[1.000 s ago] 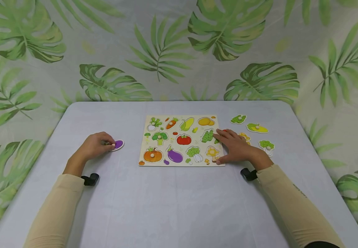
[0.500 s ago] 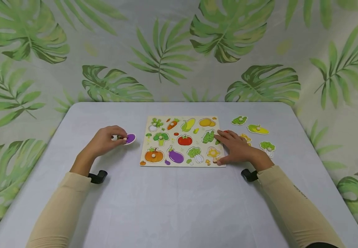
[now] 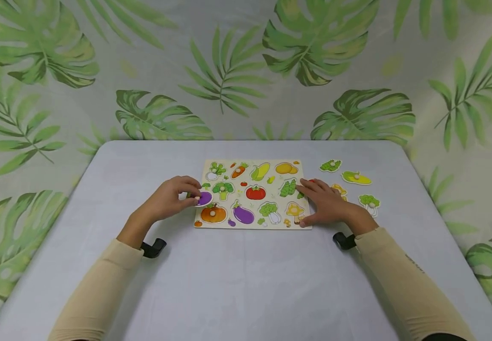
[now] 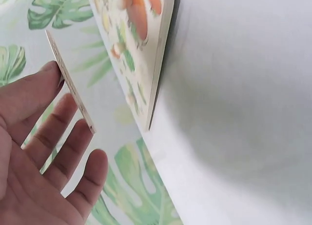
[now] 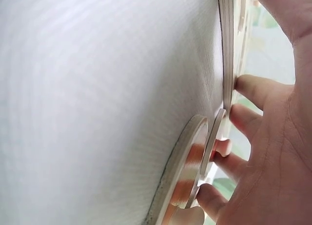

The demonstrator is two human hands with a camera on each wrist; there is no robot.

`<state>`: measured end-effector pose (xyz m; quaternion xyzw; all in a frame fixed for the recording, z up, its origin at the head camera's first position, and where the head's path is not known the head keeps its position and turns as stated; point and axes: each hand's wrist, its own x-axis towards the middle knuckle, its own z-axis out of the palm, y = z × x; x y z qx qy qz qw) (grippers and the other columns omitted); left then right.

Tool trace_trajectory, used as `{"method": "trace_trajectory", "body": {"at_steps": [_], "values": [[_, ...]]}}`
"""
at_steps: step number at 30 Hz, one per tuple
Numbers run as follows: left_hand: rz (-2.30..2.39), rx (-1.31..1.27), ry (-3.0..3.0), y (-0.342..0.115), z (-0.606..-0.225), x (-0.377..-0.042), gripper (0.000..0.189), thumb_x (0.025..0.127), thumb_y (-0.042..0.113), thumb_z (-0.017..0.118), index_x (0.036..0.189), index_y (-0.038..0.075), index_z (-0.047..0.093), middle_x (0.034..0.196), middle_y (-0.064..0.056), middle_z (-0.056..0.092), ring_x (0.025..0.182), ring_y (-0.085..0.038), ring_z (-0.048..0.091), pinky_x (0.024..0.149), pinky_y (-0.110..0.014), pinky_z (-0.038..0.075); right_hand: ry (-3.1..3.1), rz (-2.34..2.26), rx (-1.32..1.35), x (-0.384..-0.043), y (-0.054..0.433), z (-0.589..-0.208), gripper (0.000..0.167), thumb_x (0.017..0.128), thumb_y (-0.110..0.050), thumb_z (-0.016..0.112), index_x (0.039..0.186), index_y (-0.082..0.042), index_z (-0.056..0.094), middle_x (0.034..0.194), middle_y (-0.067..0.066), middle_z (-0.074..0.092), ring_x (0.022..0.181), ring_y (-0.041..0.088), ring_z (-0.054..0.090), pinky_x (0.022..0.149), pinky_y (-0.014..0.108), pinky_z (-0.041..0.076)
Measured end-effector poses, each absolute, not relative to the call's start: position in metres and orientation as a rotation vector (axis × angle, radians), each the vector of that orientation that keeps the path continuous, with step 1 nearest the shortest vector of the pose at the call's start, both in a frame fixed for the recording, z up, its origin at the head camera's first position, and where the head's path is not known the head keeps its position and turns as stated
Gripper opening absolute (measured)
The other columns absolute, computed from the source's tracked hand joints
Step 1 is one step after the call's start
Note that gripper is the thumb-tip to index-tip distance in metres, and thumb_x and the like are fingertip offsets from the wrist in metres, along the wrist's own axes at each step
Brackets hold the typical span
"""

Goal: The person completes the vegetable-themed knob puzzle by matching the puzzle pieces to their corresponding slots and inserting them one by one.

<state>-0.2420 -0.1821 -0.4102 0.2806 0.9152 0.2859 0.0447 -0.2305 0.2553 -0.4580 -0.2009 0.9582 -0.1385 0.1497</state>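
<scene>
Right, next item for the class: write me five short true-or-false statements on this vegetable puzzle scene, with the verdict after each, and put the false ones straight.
1. The left hand holds a tomato piece. False: it holds the eggplant piece.
2. The right hand touches the puzzle board. True.
3. The corn piece lies on the table, to the right of the puzzle board. True.
4. The eggplant piece is seated in the puzzle board. False: it is held clear of the puzzle board's surface.
5. The pumpkin piece sits in the puzzle board. True.
</scene>
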Motion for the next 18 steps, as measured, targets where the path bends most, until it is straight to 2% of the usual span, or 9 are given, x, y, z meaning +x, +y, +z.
{"method": "trace_trajectory", "body": {"at_steps": [3, 18], "values": [[0.858, 0.921, 2.8, -0.173, -0.415, -0.243, 0.012, 0.088, 0.012, 0.073, 0.099, 0.008, 0.078, 0.121, -0.013, 0.068, 0.119, -0.032, 0.059, 0.107, -0.053, 0.046, 2.752, -0.397, -0.572, -0.23, 0.255, -0.458, 0.107, 0.074, -0.061, 0.078, 0.158, -0.018, 0.028, 0.167, 0.01, 0.017, 0.153, 0.043, 0.01, 0.111, 0.077, 0.018], [0.735, 1.071, 2.703, -0.129, -0.434, -0.246, 0.012, 0.089, 0.011, 0.072, 0.099, 0.009, 0.078, 0.114, -0.006, 0.071, 0.114, -0.026, 0.06, 0.104, -0.045, 0.049, 2.745, -0.406, -0.58, -0.23, 0.255, -0.457, 0.107, 0.074, -0.061, 0.078, 0.158, -0.017, 0.028, 0.167, 0.011, 0.017, 0.152, 0.044, 0.01, 0.111, 0.078, 0.017]]}}
